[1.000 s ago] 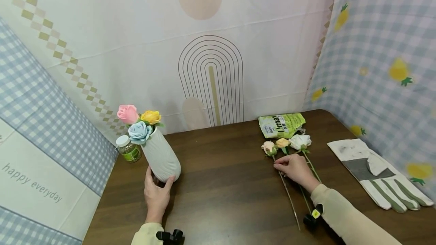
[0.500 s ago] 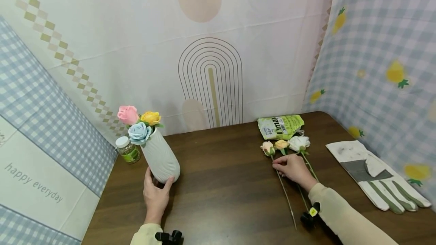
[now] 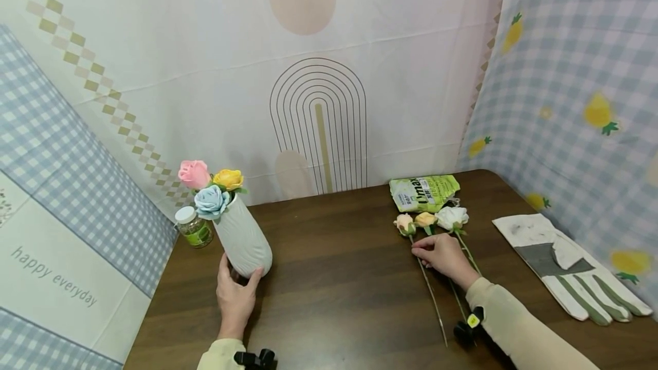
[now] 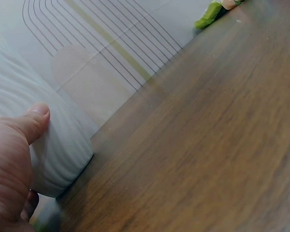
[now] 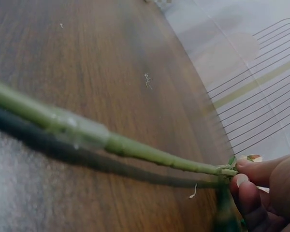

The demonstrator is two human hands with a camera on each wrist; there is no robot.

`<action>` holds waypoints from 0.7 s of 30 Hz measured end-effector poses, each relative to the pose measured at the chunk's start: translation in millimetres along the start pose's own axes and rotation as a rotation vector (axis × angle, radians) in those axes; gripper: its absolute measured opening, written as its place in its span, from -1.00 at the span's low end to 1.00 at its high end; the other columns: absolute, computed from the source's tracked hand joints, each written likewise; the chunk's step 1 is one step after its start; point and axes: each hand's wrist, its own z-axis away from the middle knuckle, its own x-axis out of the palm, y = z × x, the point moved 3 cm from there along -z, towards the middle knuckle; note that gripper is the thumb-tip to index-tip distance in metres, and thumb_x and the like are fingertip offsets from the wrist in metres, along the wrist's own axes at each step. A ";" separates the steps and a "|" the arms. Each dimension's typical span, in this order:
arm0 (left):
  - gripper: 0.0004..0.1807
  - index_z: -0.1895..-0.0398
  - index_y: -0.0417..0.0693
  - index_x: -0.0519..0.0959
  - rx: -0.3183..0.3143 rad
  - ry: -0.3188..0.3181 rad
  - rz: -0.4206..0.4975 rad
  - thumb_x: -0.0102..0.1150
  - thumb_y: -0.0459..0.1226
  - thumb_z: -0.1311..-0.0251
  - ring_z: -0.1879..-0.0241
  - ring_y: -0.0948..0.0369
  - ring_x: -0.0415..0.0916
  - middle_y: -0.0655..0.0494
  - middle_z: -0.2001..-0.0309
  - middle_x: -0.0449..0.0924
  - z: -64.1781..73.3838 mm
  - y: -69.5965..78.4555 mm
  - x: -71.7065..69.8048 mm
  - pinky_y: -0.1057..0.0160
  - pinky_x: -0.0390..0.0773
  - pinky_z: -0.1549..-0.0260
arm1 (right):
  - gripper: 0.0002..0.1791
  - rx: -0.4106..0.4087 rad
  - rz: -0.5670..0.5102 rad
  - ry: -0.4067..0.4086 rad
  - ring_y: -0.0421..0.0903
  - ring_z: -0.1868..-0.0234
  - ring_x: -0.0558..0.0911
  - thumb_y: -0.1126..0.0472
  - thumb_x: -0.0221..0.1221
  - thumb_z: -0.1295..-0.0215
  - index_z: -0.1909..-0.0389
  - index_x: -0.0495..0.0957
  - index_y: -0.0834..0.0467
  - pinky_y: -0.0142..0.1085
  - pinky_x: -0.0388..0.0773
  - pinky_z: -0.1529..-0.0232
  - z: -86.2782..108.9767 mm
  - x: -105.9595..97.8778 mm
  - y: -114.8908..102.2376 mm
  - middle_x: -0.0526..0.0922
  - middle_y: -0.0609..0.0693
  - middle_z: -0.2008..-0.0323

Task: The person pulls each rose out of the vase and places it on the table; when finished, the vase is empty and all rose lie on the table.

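Observation:
In the head view, my left hand (image 3: 236, 301) grips the base of a white ridged vase (image 3: 244, 238) with its thumb and fingers. The vase holds a pink rose (image 3: 194, 174), a yellow rose (image 3: 228, 179) and a blue rose (image 3: 211, 201). At the right, my right hand (image 3: 445, 256) pinches the green stem (image 5: 159, 162) of a pale pink rose (image 3: 405, 224) just below its bloom; the stem lies along the table. Beside it lie a yellow-orange rose (image 3: 425, 220) and a white rose (image 3: 452, 218), their stems partly hidden under my right hand and wrist.
Behind the loose roses lies a green and white packet (image 3: 424, 193). A small glass jar (image 3: 194, 227) with a white lid stands left of the vase. White gloves (image 3: 570, 267) with green and grey parts lie at the right on the brown wooden table (image 3: 334, 278). Cloth hangs behind.

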 end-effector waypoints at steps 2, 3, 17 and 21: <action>-0.02 -0.45 -0.13 0.11 0.002 0.004 0.000 0.46 -0.15 -0.02 -0.27 -0.06 0.27 -0.17 -0.34 0.24 0.1 -0.1 -0.1 -0.10 0.38 -0.13 | -0.83 -0.002 0.002 0.001 -0.17 0.58 0.61 0.14 0.31 -0.22 0.24 0.74 0.12 -0.30 0.56 0.57 0.1 -0.1 0.2 0.64 -0.09 0.61; -0.02 -0.45 -0.13 0.11 0.003 0.005 -0.001 0.46 -0.15 -0.02 -0.27 -0.06 0.28 -0.17 -0.34 0.24 0.2 -0.1 -0.1 -0.10 0.38 -0.13 | -0.83 -0.002 0.002 0.002 -0.17 0.59 0.60 0.14 0.31 -0.22 0.24 0.74 0.12 -0.30 0.55 0.57 0.1 -0.2 0.5 0.64 -0.09 0.61; -0.02 -0.47 -0.10 0.10 -0.009 -0.006 0.007 0.45 -0.13 -0.02 -0.28 -0.05 0.26 -0.15 -0.35 0.23 -0.5 -0.4 0.2 -0.08 0.38 -0.13 | -0.77 -0.096 0.017 0.052 -0.17 0.58 0.59 0.08 0.29 -0.24 0.20 0.73 0.14 -0.30 0.55 0.58 5.1 -15.7 -20.7 0.66 -0.06 0.54; -0.02 -0.46 -0.11 0.10 -0.010 -0.004 0.004 0.46 -0.13 -0.02 -0.28 -0.04 0.25 -0.15 -0.35 0.23 -1.0 -0.7 0.2 -0.08 0.38 -0.14 | -0.79 -0.227 0.045 0.091 -0.19 0.54 0.56 0.08 0.32 -0.22 0.22 0.74 0.11 -0.32 0.52 0.54 4.5 -21.2 -51.2 0.66 -0.08 0.48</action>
